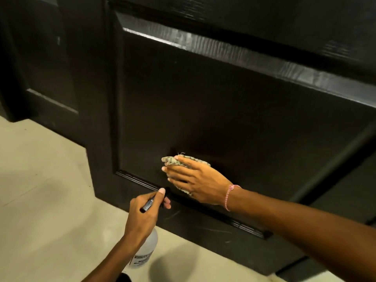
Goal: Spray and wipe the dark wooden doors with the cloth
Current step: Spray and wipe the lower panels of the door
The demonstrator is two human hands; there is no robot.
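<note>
A dark wooden door (223,102) with a recessed panel fills most of the view. My right hand (195,180) lies flat, fingers straight, pressing a folded pale checked cloth (169,160) against the lower part of the panel. Just below and left, my left hand (144,210) grips the black trigger head of a translucent white spray bottle (145,251), its nozzle close to the panel's bottom moulding. Much of the cloth is hidden under my right hand.
A second dark door panel (44,74) stands at the left. Pale tiled floor (40,190) runs along the door's bottom edge. A pink string bracelet (228,197) circles my right wrist. Faint scratches mark the door's bottom rail (203,224).
</note>
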